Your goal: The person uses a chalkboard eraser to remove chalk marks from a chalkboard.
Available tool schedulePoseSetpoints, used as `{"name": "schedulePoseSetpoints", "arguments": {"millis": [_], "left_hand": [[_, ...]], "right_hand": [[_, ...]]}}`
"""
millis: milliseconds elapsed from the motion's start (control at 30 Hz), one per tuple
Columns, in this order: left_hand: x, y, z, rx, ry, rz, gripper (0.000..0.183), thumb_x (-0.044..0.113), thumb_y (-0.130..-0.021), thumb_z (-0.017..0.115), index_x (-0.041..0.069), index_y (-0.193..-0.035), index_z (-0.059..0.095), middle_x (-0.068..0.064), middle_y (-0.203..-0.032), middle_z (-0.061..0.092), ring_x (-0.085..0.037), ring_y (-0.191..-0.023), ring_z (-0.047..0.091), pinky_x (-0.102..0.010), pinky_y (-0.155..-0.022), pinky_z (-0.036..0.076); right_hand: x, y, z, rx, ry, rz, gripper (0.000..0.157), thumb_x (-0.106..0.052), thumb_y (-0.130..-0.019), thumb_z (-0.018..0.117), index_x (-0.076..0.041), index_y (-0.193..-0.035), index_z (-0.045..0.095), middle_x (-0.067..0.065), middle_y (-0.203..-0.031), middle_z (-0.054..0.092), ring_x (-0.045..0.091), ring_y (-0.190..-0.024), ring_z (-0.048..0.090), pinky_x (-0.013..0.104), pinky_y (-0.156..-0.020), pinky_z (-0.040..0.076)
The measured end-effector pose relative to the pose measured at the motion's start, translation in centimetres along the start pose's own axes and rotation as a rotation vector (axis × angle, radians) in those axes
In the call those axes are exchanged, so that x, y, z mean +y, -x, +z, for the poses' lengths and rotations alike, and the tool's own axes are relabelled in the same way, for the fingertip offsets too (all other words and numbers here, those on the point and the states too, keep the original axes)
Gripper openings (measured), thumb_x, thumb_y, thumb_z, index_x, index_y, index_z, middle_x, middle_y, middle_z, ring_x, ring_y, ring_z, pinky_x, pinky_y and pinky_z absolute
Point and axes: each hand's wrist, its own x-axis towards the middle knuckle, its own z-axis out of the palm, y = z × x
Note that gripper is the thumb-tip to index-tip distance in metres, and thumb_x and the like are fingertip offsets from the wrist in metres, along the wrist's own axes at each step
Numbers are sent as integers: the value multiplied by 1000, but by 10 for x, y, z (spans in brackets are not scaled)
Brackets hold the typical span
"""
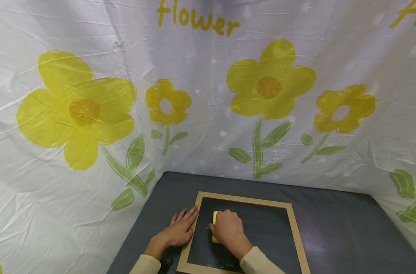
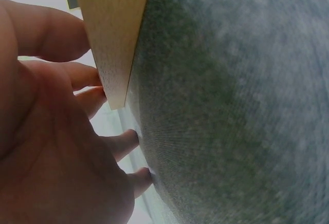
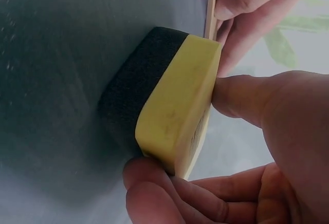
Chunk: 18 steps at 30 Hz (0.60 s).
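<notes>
A small blackboard [image 1: 264,232] in a light wooden frame lies on the dark table. My right hand [image 1: 231,231] grips a chalkboard eraser [image 3: 172,100], yellow on its back with a black felt pad, over the left half of the board. The right wrist view shows the felt side facing the board, with thumb and fingers at opposite sides of the yellow part. My left hand [image 1: 176,231] rests on the left side of the wooden frame [image 2: 110,34], fingers extended, some touching the frame's edge and others reaching the tabletop.
Faint chalk traces [image 1: 211,265] show near the board's bottom edge. A small dark object [image 1: 167,262] lies by my left wrist. Dark cloth covers the table [image 1: 345,228], which extends right of the board. Behind it hangs a white curtain [image 1: 208,152] printed with yellow flowers.
</notes>
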Motion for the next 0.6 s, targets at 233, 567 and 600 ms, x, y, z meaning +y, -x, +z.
{"name": "schedulePoseSetpoints", "arguments": {"millis": [233,567,600], "left_hand": [[4,0,-1,-13,-16,-28,67,16,-109,48,8,-174,31,-12,-183,24,-58,-164,19,-81,-126,10],[2,-1,0,-19,-30,-43,67,16,-110,47,9,-174,30,-11,-183,23,-56,-165,17,-80,-127,9],[2,-1,-1,-19,-29,-39,67,16,-110,47,8,-174,30,-12,-183,23,-57,-165,17,-81,-127,9]], "right_hand": [[-4,-2,2,-6,10,-16,49,-50,-90,87,-2,-95,79,10,-78,68,28,-70,70,45,-65,63],[1,-7,0,-66,-4,22,59,-58,-87,88,-2,-104,78,10,-82,65,26,-71,68,45,-67,63],[1,-7,0,-68,-5,22,59,-58,-86,88,-3,-104,78,10,-81,65,26,-71,68,45,-67,63]]}}
